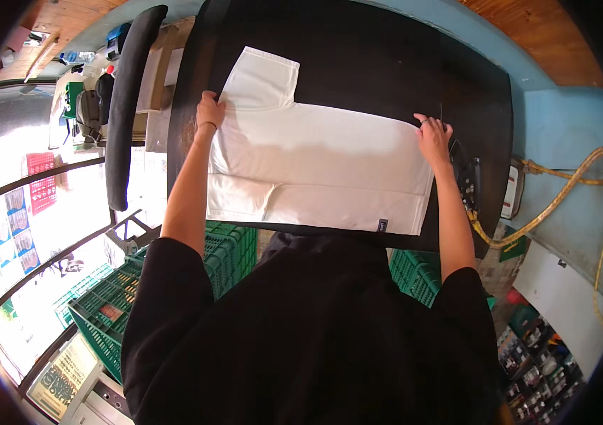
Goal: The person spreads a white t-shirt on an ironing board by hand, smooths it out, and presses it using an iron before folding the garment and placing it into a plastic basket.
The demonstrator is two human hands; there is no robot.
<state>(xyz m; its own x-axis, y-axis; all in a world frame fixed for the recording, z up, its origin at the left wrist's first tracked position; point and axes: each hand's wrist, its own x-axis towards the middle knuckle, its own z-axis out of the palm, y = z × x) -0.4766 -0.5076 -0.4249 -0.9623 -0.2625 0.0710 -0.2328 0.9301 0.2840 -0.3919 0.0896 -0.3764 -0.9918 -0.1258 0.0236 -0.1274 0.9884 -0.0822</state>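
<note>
A white short-sleeved shirt (322,143) lies sideways on a black-covered table (365,53). One sleeve (264,77) points to the far side, and the near part shows as a long folded strip. A small dark label (382,225) sits by the near right corner. My left hand (210,111) grips the shirt's left edge, just below the sleeve. At the far right corner, my right hand (433,135) has the fabric between thumb and fingers. Just right of that hand is a black iron (467,175), partly hidden by my forearm.
A thick yellow cord (561,204) loops from the iron towards the blue wall (561,122). Green plastic crates (229,255) stand under the table's near edge, with another green crate (102,303) at the left. A long dark padded board (134,111) rises beyond the table's left side.
</note>
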